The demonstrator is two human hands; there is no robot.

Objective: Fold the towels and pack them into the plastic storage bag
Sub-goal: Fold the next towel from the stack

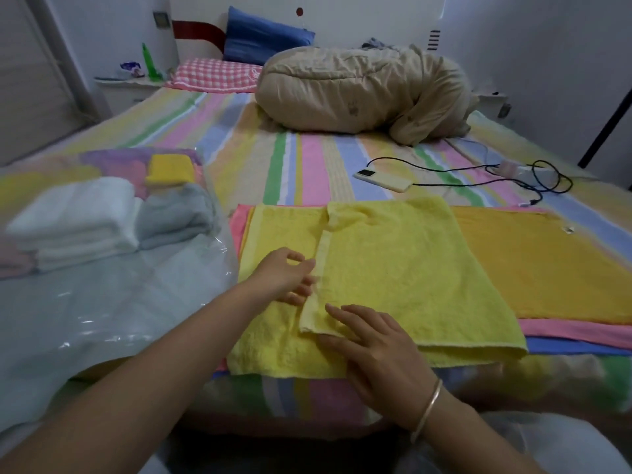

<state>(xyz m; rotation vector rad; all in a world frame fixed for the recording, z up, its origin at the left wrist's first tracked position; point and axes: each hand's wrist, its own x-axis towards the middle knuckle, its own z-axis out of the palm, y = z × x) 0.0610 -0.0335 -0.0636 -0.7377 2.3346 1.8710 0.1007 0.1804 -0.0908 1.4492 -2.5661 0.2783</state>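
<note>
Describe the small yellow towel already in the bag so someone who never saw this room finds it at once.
On the striped bed, look left to the clear plastic storage bag. Inside it, beyond the white folded towel and the grey towel, lies the small yellow towel: the only bright yellow piece in the bag, and smaller than both.

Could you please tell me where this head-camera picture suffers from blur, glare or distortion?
Head view: the plastic storage bag shows white glare streaks and hazes the folded towels inside; the left hand looks slightly motion-blurred, the right hand sharper; wide-angle distortion tilts the room's walls at the frame edges.
</note>
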